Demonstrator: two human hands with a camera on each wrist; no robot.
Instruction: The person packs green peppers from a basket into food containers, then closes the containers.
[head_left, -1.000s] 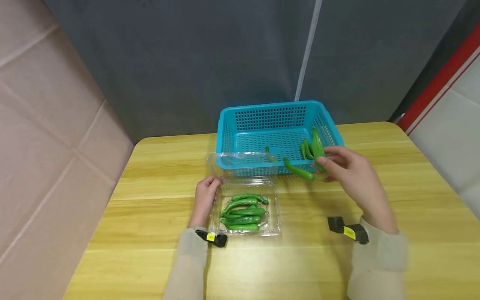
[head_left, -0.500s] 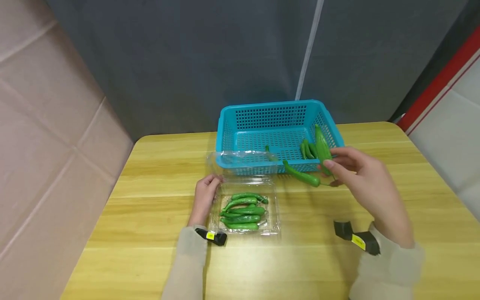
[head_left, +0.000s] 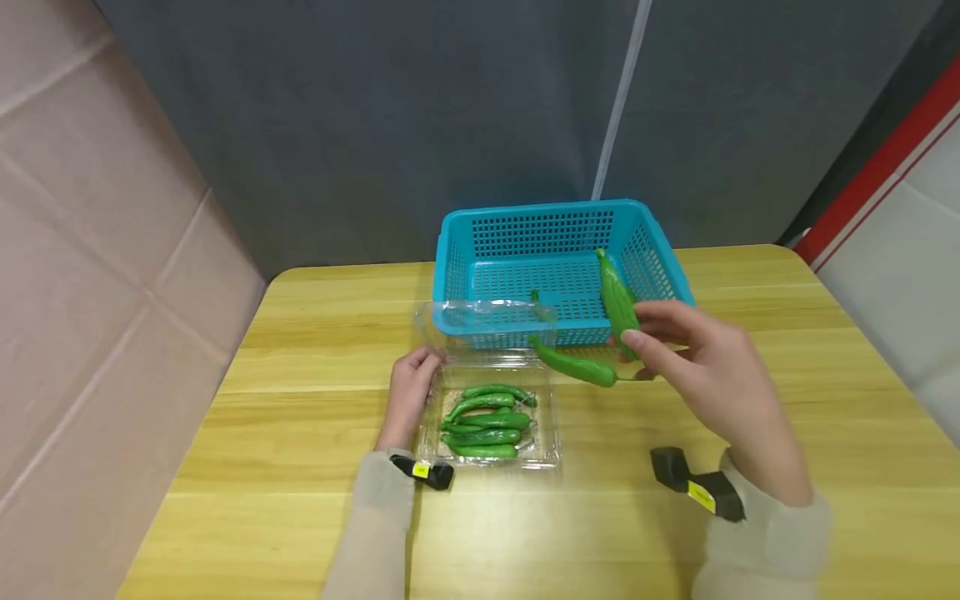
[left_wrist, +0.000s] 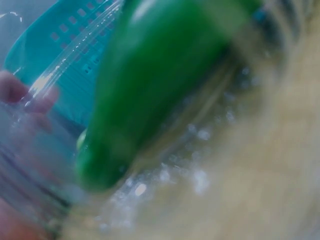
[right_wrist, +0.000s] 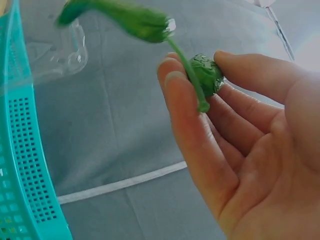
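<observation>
Blurred pepper (left_wrist: 142, 75), left wrist view

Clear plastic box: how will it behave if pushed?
The box is probably light and bendy: thin, see-through plastic. Likely slides rather than tips, sitting low and flat on the table. Peppers lying inside might shift.

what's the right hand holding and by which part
The right hand holds two: in the head view, the upper pepper by its near end, the lower pepper by its stem.

Dark sheeting (head_left: 375, 125) behind the table (head_left: 300, 350) suggests a screened-off workspace.
</observation>
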